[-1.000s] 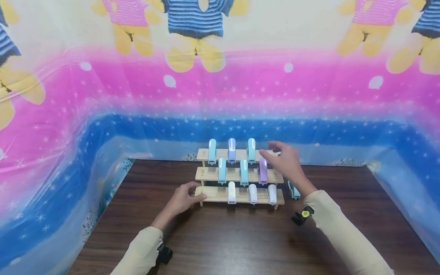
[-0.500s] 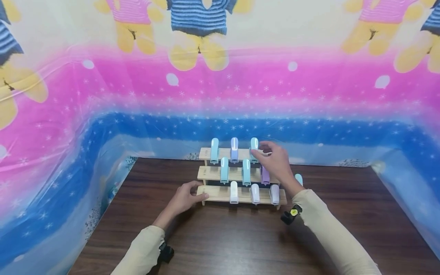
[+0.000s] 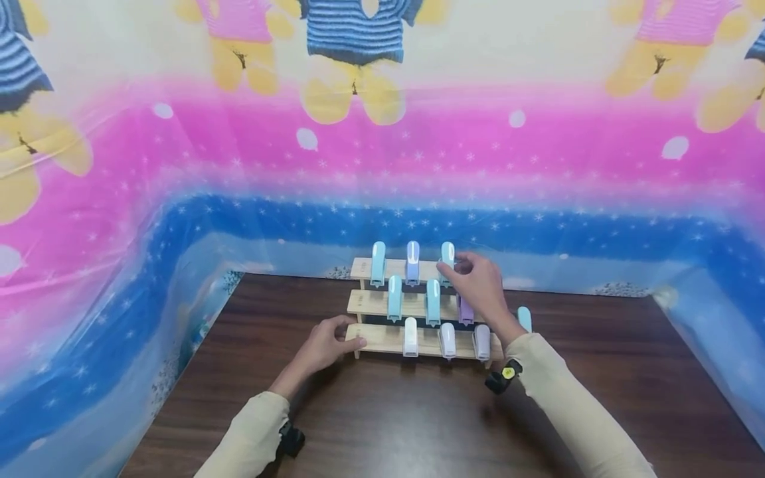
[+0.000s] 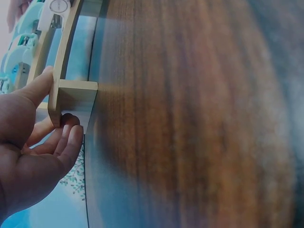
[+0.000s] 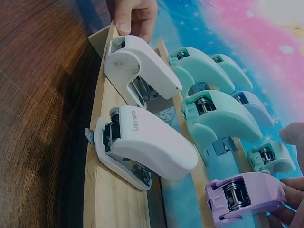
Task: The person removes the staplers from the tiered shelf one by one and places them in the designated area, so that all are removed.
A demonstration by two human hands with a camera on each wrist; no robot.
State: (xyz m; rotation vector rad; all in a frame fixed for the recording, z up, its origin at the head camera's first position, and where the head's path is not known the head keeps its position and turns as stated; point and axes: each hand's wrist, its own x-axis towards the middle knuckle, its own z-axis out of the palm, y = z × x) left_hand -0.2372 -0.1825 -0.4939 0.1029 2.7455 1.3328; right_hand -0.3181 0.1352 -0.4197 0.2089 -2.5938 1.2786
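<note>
A three-tier wooden stand (image 3: pixel 379 340) carries staplers on every step. My left hand (image 3: pixel 325 343) grips the left end of its lowest board, thumb on top and fingers round the end, as the left wrist view also shows. At the top step, my right hand (image 3: pixel 480 284) pinches the rightmost teal stapler (image 3: pixel 447 251) between thumb and fingers. To its left stand a lavender-blue stapler (image 3: pixel 412 260) and another teal stapler (image 3: pixel 378 261). Just below the right hand, a purple stapler (image 5: pixel 247 195) is partly hidden in the head view.
Two teal staplers (image 3: pixel 394 297) share the middle step with the purple one. White and pale staplers (image 3: pixel 447 340) line the bottom step. Another teal stapler (image 3: pixel 524 317) shows behind the right wrist, on the dark wood table (image 3: pixel 382 418). A printed cloth (image 3: pixel 299 232) hangs behind.
My right hand has moved left from beside the top step to the rightmost teal stapler and closed on it. The left hand keeps its hold. The head view has shifted slightly.
</note>
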